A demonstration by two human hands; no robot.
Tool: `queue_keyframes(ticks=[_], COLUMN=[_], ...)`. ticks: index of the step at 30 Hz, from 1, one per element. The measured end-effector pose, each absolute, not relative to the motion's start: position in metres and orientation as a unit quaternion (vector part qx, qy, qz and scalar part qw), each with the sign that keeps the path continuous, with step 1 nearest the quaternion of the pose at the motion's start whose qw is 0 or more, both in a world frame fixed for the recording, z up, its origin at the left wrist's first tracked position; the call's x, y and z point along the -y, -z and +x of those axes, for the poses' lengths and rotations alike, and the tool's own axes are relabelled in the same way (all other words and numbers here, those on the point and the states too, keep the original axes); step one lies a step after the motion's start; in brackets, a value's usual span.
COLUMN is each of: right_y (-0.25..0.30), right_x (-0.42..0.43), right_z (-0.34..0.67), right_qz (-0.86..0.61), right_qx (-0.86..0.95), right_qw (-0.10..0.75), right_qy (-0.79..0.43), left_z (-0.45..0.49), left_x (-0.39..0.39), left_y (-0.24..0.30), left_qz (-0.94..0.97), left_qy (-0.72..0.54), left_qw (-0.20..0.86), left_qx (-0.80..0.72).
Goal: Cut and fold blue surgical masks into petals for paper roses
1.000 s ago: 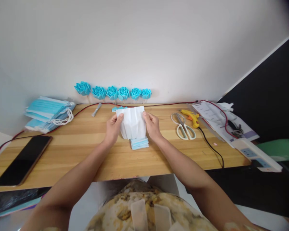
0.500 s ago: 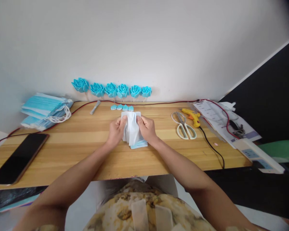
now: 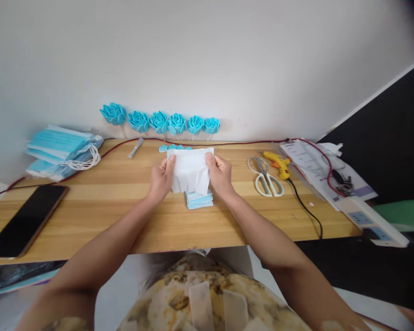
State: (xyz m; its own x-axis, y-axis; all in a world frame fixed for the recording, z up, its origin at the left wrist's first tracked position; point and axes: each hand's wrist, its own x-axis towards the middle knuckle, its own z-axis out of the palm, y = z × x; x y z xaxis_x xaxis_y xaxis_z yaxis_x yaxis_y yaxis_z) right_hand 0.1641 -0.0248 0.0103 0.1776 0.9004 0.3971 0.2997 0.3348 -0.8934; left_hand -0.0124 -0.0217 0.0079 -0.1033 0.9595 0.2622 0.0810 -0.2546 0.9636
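A white sheet of thin, cloth-like mask fabric point(image 3: 190, 171) is stretched flat between my two hands above the table. My left hand point(image 3: 162, 178) pinches its left edge, thumb on top. At the right edge my right hand point(image 3: 221, 174) grips it the same way. Just below the sheet lies a small stack of folded pale blue mask pieces point(image 3: 199, 200), partly covered by it. Beyond the sheet's top edge shows a row of small blue folded petals point(image 3: 172, 147), their lower parts hidden.
Several blue fabric roses point(image 3: 158, 122) line the wall. On the left are face masks point(image 3: 57, 146), a phone point(image 3: 27, 220) and a clear narrow strip point(image 3: 135, 148). Scissors point(image 3: 265, 177), a yellow glue gun point(image 3: 278, 164), papers point(image 3: 307, 158) and a power strip point(image 3: 372, 221) lie right.
My hands have moved apart, spreading the bunched white fabric into a wide flat sheet. It has lifted off the folded stack, which shows more now. The view has shifted slightly.
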Motion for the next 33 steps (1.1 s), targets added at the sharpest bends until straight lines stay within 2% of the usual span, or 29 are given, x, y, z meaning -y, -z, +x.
queue_keyframes(ticks=[8,12,18,21,26,33], right_y=[-0.004,-0.006,-0.007,-0.006,-0.005,-0.007], right_x=[0.025,0.025,0.023,0.024,0.026,0.028], right_z=[0.162,0.161,0.162,0.160,0.157,0.155], right_qz=[-0.471,-0.495,-0.508,-0.504,-0.489,-0.512], right_qx=[0.592,0.622,0.588,0.583,0.655,0.648], right_qw=[0.532,0.500,0.545,0.559,0.523,0.536], right_qy=[-0.381,-0.343,-0.315,-0.305,-0.242,-0.173], left_z=[-0.016,-0.015,-0.010,-0.011,-0.012,-0.014], left_x=[0.010,0.008,0.014,0.016,0.018,0.015], left_y=[0.001,0.001,-0.003,0.000,0.001,-0.002], left_qz=[0.450,0.420,0.413,0.444,0.524,0.527], left_qy=[-0.628,-0.639,-0.602,-0.584,-0.575,-0.592], left_qw=[0.441,0.478,0.583,0.550,0.412,0.356], left_qx=[-0.457,-0.433,-0.357,-0.398,-0.476,-0.496])
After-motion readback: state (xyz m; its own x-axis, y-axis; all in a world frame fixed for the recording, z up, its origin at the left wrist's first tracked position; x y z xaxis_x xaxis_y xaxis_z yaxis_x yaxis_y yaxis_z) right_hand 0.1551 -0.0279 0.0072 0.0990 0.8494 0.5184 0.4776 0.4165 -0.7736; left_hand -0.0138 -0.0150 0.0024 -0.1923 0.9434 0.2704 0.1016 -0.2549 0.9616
